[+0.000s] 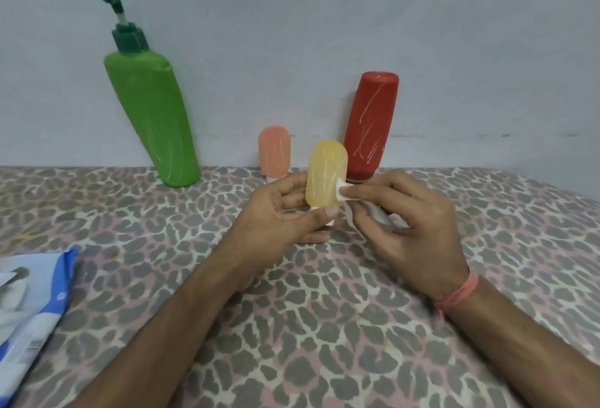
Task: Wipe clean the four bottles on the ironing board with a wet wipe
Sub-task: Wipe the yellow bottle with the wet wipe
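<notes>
My left hand [285,212] grips a small yellow bottle [325,173] by its white cap end, holding it upright above the ironing board [292,326]. My right hand [409,222] pinches a white wet wipe [343,192] and presses it against the yellow bottle's right side. A tall green pump bottle [152,115] leans against the wall at the back left. Behind my hands a small pink bottle [274,151] stands cap-down. A red bottle [370,125] stands cap-down at the back right.
The board has a leopard-print cover and meets a pale grey wall [324,17] at the back. A blue and white wet wipe pack [29,310] lies at the left edge.
</notes>
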